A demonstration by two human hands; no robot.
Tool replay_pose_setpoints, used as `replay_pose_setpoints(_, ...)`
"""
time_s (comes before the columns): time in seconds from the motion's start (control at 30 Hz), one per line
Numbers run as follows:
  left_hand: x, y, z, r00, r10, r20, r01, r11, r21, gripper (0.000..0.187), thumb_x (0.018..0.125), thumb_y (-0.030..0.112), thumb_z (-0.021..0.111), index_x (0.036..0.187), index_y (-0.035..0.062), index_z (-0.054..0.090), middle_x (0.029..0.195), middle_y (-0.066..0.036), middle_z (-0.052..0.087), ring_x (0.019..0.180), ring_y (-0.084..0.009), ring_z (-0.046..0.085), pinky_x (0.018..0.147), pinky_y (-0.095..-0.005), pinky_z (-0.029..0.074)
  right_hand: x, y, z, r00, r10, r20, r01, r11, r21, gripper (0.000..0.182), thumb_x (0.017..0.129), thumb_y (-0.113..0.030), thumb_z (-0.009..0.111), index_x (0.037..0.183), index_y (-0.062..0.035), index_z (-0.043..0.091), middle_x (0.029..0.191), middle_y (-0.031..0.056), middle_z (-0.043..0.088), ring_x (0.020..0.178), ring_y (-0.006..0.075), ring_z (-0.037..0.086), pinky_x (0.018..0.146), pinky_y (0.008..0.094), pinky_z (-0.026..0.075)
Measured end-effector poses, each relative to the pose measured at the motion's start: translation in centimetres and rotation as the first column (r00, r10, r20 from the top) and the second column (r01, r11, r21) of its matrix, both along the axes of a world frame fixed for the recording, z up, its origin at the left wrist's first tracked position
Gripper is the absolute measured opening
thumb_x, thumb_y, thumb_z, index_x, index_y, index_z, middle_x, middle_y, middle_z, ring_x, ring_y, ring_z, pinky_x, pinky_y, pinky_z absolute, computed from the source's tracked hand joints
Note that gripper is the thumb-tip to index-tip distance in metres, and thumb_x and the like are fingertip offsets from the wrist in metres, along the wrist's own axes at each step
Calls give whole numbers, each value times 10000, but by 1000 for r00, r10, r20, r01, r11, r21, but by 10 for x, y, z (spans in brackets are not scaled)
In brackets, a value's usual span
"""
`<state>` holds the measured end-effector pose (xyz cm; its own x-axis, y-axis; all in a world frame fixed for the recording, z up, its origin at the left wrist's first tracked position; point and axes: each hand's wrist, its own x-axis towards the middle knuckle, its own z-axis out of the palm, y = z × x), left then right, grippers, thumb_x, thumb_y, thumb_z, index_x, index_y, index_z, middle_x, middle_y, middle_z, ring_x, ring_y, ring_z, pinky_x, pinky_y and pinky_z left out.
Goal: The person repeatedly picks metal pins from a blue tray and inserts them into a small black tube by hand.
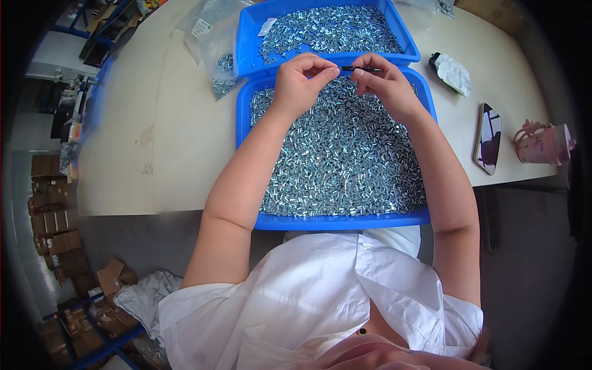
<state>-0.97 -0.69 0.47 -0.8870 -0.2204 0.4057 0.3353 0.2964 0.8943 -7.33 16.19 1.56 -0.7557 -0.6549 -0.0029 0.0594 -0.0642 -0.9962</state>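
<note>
Above the near blue bin, my right hand grips a thin black pen-like tool, which points left. My left hand is closed in a pinch just left of the tool's end. Whatever sits between those fingertips is too small to make out. Small silvery metal cylinders fill the near bin beneath both forearms. Behind it stands a far blue bin holding more of the same metal pieces and a white paper slip.
Left of the bins lies a clear plastic bag with metal pieces in it. A crumpled white wrapper, a phone and a pink cup are on the table's right side. Cardboard boxes stand on shelving at left.
</note>
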Motion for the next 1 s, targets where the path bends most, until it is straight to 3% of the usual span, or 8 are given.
replay_pose_setpoints(0.17,2,2,4,1000,-16,-14,15,999,-45,80,709,71,695,770,35,657,759,-29,597,682,-97,576,619,-212,457,-14,8,-11,998,68,-17,-66,993,98,329,887,-350,486,715,-73,526,640,8,515,602,81,481,587,215,389)
replay_pose_setpoints(0.37,3,4,4,1000,-7,-14,6,998,-59,81,704,66,699,767,36,657,753,-28,596,668,-96,572,612,-213,457,-3,2,1,997,-18,77,26,995,-100,351,881,-364,494,703,-64,537,628,9,516,616,82,509,611,220,416)
replay_pose_setpoints(0.47,4,5,5,999,-5,-35,1,995,-98,81,701,67,701,763,36,658,749,-29,594,666,-98,572,610,-214,457,-14,8,-7,999,28,30,-30,997,71,262,881,-301,511,783,-59,534,677,7,524,637,78,509,630,240,441)
replay_pose_setpoints(0.53,4,7,5,999,2,-39,-7,992,-130,82,699,65,702,762,36,658,748,-31,593,668,-100,574,609,-214,457,-15,9,-7,983,74,171,-72,997,-17,211,872,-264,534,818,-60,536,699,7,529,656,75,520,657,253,461)
replay_pose_setpoints(0.7,4,5,6,999,2,-35,-6,993,-117,89,707,37,693,785,26,653,786,-26,587,719,-96,565,635,-207,456,-10,6,-8,994,62,90,-45,983,-179,283,847,-328,565,789,-51,568,686,13,547,606,74,517,624,250,472)
replay_pose_setpoints(0.8,5,6,7,996,8,-91,-24,984,-175,82,709,38,692,780,24,653,777,-25,587,713,-97,564,626,-206,453,-17,9,-10,994,52,95,-62,992,113,205,838,-261,587,861,-59,563,752,21,556,620,76,521,652,264,482)
replay_pose_setpoints(0.87,4,6,5,998,26,-56,-34,987,-158,86,706,38,694,781,26,654,774,-27,589,710,-98,563,625,-207,453,-12,7,-8,974,68,218,-52,996,-76,219,831,-268,594,816,-51,575,712,16,555,599,78,520,628,251,476)
replay_pose_setpoints(1.0,4,6,7,997,28,-68,-37,990,-133,88,694,33,699,772,31,657,758,-30,593,696,-105,564,620,-209,451,-5,2,-5,989,21,148,1,989,-149,297,830,-335,584,728,-56,577,668,15,551,561,80,505,600,237,465)
